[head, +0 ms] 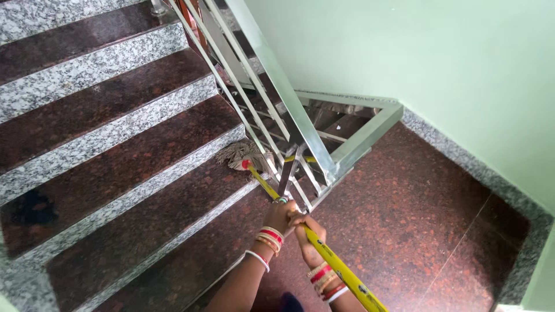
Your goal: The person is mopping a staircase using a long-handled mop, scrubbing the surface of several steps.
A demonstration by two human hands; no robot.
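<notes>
Nearest us, both forearms come up from the bottom edge, each wrist ringed with red, white and gold bangles. The left hand [281, 215] is wrapped around the yellow mop handle [329, 257], sitting higher on the shaft, toward the working end. The right hand [306, 237] is closed on the same handle just behind it, the two fists touching or nearly so.

The handle's long axis runs diagonally: from the lower right of the view, past our hands, up and to the left. Its free end passes out of view below. So the mop head lies ahead and left of both hands, and the left hand is the nearer one to it.

Further out, the shaft ends at a small red collar, and the string mop head [238, 153] spreads pale and frayed on the second stair tread [173, 173], tucked close against the foot of the steel railing [300, 127]. We think the strands touch the lowest baluster, though the bars overlap there and we cannot be sure.

The mop points up the flight. Dark reddish granite treads with speckled grey risers [87, 69] climb away to the upper left. To the right lies the landing floor [416, 208] in the same dark stone, edged with a grey skirting under a pale green wall [433, 58].
</notes>
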